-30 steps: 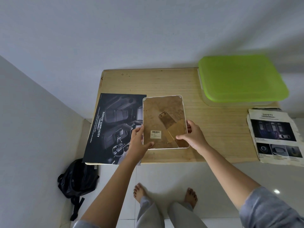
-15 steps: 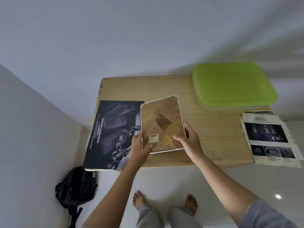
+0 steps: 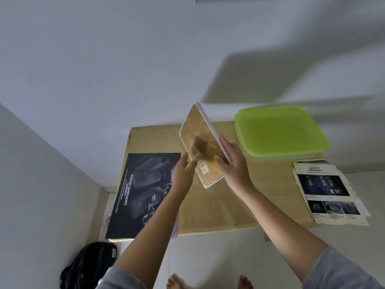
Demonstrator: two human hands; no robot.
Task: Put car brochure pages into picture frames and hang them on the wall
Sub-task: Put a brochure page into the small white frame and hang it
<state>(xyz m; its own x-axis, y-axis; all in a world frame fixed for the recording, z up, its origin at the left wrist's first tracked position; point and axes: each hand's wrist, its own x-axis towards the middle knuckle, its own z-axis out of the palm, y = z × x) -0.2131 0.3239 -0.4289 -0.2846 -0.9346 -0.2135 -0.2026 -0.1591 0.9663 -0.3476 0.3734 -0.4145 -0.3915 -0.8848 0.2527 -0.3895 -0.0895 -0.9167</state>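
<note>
Beyond raised frame (image 3: pixel 199 130): green-lidded box (image 3: pixel 279 130), SAFETY page (image 3: pixel 327 190) (right), dark brochure (image 3: pixel 141 190) left.

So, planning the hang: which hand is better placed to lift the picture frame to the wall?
Likely the right hand: its fingers grip the picture frame's edge; the left hand is blurred beside it, hold unclear.

picture frame (image 3: pixel 195 126) lifted, tilted upright — right hand (image 3: pixel 233 165) gripping
</note>
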